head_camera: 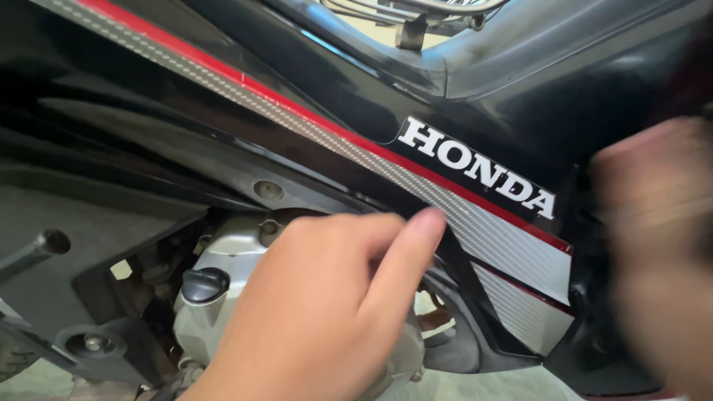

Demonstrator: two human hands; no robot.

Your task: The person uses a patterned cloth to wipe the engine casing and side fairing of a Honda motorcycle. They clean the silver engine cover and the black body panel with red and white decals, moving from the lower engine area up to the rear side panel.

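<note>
My left hand is in the lower middle with its fingers curled into a loose fist. Its thumb tip rests against the lower edge of a motorcycle's black side panel, where a red stripe and a silver woven-pattern band run diagonally. The curled fingers cover part of the silver engine case behind them, and I see nothing held in them. My right hand is a motion blur at the right edge, in front of the panel's dark rear part. Its fingers cannot be made out.
A black round filler cap sits on the engine case just left of my left hand. A dark metal bar end sticks out at far left. A bolt sits under the panel edge. Pale floor shows below; a wire rack above.
</note>
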